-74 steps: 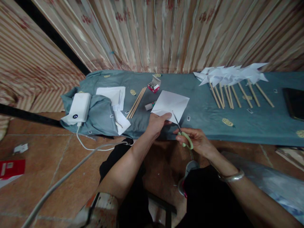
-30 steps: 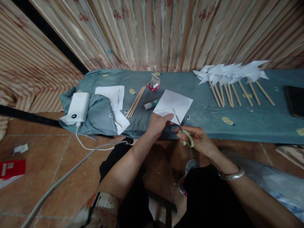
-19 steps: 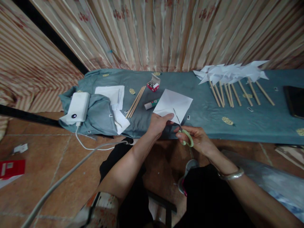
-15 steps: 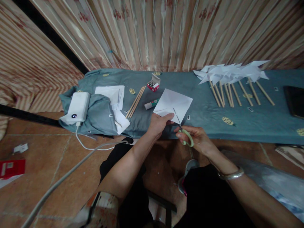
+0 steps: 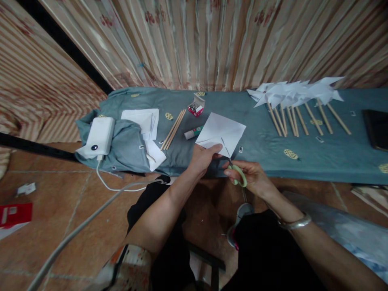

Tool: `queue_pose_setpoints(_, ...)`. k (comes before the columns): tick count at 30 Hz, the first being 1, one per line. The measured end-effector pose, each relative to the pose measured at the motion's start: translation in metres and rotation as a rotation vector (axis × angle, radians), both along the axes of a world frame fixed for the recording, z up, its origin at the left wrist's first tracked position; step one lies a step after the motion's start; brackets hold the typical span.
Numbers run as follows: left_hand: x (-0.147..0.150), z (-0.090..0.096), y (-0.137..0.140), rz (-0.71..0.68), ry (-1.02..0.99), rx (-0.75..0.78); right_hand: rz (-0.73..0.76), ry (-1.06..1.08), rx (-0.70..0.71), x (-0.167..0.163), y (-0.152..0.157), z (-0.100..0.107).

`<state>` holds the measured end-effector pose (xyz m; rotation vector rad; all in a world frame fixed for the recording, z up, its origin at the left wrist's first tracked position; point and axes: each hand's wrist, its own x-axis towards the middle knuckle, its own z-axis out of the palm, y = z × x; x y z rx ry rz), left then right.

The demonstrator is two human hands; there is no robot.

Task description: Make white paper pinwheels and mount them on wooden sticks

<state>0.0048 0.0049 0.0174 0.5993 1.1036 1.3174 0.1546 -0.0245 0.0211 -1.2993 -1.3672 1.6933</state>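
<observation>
A square sheet of white paper point(image 5: 222, 129) lies tilted over the front part of the cloth-covered table. My left hand point(image 5: 204, 157) pinches its near left edge, thumb on top and fingers underneath. In my right hand point(image 5: 250, 173) is a pair of scissors point(image 5: 242, 178) with pale green handles, its loops around my fingers. The blades point up and left at the paper's near corner, and a dark blade shows over the sheet. A slit or line also runs in from the left corner. Partly under the paper's left side lies a glue stick point(image 5: 193, 132).
Three wooden sticks point(image 5: 173, 130) and a small red box point(image 5: 195, 108) of metal pins lie left of the paper. Paper pieces point(image 5: 142, 119) and a white power bank point(image 5: 101, 135) are further left. Several paper pinwheels point(image 5: 297, 95) on sticks lie right; a dark device point(image 5: 376, 127) is far right.
Almost nothing differs. Both hands, the paper and the scissors keep nearly the same places.
</observation>
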Motion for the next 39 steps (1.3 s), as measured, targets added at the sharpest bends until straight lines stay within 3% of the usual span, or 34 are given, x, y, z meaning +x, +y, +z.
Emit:
queue_pose_setpoints(8, 0.0, 0.001, -0.001, -0.002, 0.011, -0.033, 0.036, -0.02, 0.01, -0.001, -0.001, 0.001)
queue_pose_setpoints(19, -0.008, 0.0, 0.003, 0.03, -0.024, -0.002, 0.13, -0.024, -0.126, 0.011, -0.004, -0.003)
queue_pose_setpoints(22, -0.009, -0.002, 0.004, 0.042, -0.029, 0.026, 0.049, -0.031, -0.109, 0.017, -0.002, -0.008)
queue_pose_setpoints(30, -0.004, -0.008, 0.005, 0.009, 0.011, 0.038, -0.374, 0.055, -0.074, 0.035, 0.017, -0.006)
queue_pose_setpoints(39, -0.002, -0.012, 0.002, -0.033, 0.079, 0.073, -0.546, 0.119, 0.122, 0.055, 0.034, 0.013)
